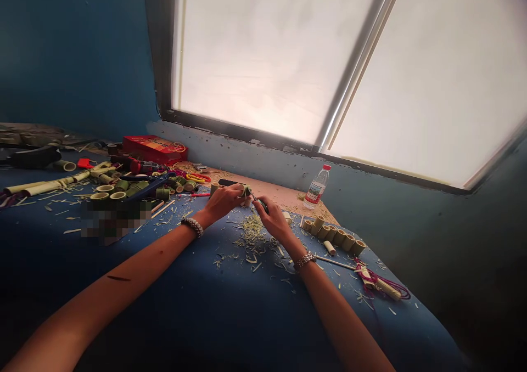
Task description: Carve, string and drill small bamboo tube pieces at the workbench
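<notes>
My left hand (222, 202), with a beaded bracelet at the wrist, is closed around a short green bamboo piece (246, 191). My right hand (275, 218) grips the dark handle of a small knife (262, 204), its thin blade pointing at the bamboo. Blade and bamboo meet or nearly meet; fingers partly hide the spot. Below both hands, a heap of pale shavings (252, 230) lies on the blue table cover (197, 300). To the right of my right hand stand several cut bamboo rings (340, 237) in a row, with one short tube (329, 247) lying in front.
A water bottle (316, 188) with a red cap stands near the wall. On the left are a red box (154, 149), several bamboo sections (109, 194) and a red-and-black tool (142, 166). Purple cord (387, 284) lies at the right edge. A window rises behind the table.
</notes>
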The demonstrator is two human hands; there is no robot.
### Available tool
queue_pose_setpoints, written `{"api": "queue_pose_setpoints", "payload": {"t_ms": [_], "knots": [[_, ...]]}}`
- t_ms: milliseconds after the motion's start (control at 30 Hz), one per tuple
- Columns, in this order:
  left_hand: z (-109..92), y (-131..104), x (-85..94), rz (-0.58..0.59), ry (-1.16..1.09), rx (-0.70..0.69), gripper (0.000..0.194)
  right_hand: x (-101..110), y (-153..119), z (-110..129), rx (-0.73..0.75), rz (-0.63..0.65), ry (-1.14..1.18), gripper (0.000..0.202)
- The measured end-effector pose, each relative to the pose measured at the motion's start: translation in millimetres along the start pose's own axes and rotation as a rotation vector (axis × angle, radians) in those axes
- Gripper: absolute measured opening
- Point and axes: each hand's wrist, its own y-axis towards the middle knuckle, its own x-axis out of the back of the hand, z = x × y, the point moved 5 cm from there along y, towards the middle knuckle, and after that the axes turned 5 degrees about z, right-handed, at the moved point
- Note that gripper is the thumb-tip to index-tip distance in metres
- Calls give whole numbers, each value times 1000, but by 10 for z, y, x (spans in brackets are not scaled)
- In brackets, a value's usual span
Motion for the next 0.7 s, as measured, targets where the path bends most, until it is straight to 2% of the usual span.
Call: {"api": "queue_pose_setpoints", "payload": {"t_ms": [100,267,400,533,700], "knots": [[18,3,-25,32,-58,11,46,1,-3,23,13,-2,8,46],[-36,-8,-63,79,-83,-58,51,19,-7,45,46,-28,60,45],[-38,-24,-68,81,-70,-95,43,40,-9,46,43,-32,87,46],[-16,-30,-74,80,-91,-75,33,38,-20,64,21,-8,62,45],[-52,-25,-76,61,-209,-86,36,23,-35,102,53,4,12,40]]}}
